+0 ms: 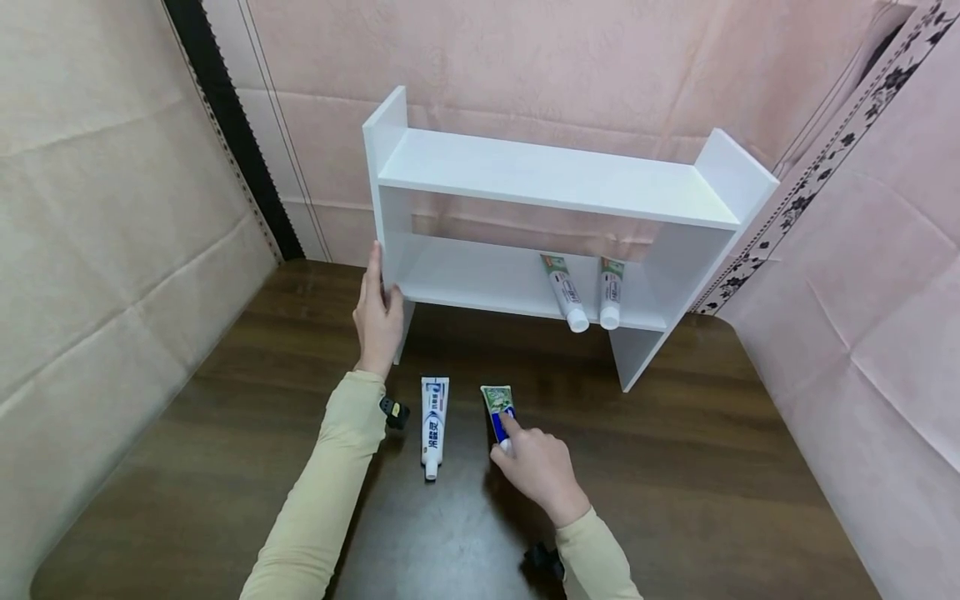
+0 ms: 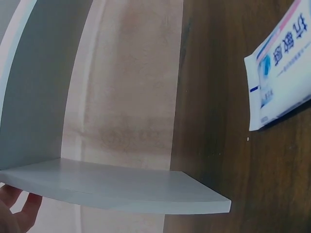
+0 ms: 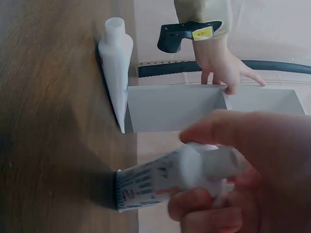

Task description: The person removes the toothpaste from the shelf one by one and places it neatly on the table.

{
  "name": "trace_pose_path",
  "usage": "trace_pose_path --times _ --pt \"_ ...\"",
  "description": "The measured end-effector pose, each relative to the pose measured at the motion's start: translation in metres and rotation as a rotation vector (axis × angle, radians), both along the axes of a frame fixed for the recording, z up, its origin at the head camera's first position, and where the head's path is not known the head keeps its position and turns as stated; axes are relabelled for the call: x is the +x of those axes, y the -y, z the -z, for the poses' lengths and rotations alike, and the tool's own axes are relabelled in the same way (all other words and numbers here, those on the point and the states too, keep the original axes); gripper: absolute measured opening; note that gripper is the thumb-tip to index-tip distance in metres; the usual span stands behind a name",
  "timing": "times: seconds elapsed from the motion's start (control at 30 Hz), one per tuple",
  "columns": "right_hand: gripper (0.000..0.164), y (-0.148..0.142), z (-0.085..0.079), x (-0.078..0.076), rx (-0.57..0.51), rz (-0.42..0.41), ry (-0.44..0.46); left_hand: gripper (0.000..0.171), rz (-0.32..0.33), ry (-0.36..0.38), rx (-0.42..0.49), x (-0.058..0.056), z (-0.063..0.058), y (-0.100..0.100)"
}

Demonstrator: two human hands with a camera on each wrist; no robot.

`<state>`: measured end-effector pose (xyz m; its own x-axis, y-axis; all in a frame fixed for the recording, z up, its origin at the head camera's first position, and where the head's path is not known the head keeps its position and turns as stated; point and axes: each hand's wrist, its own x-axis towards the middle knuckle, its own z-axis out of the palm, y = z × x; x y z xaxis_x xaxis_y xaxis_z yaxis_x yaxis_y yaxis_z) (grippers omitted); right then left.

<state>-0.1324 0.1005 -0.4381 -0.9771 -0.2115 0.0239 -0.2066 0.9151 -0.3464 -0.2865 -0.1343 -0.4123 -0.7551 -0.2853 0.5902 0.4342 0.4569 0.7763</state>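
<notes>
My left hand [image 1: 378, 323] rests against the left side panel of a white two-tier shelf [image 1: 551, 175], its fingers lying along the outer face. Over the table, my right hand [image 1: 542, 471] pinches a green-and-blue toothpaste tube [image 1: 498, 403] near its white cap. The right wrist view shows this toothpaste tube [image 3: 153, 179] tilted, its flat tail toward the tabletop, with thumb and fingers about the cap end. Left of it, a white-and-blue toothpaste tube [image 1: 434, 423] lies on the table, cap toward me.
Two green-and-white toothpaste tubes [image 1: 564, 292] lie on the lower board's right half, caps jutting past the front edge. The brown wooden table [image 1: 712, 467] carries the shelf. Pale cloth [image 1: 547, 58] hangs behind and at both sides.
</notes>
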Motion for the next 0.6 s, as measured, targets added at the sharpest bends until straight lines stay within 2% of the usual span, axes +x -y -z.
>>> trace_pose_path --times 0.13,0.27,0.43,0.6 --pt "0.052 0.001 0.003 0.001 0.039 -0.045 0.041 0.068 -0.035 -0.01 0.008 0.0 -0.003 -0.003" --pt "0.057 0.005 0.008 0.001 0.048 -0.086 0.086 0.068 -0.106 -0.038 -0.012 -0.001 -0.004 -0.005" --pt "0.062 0.007 0.012 -0.003 0.055 -0.1 0.123 0.065 -0.175 -0.063 -0.044 -0.003 -0.002 -0.006" --pt "0.066 0.007 0.013 -0.007 0.066 -0.097 0.154 0.061 -0.166 -0.061 -0.021 -0.004 -0.001 -0.007"
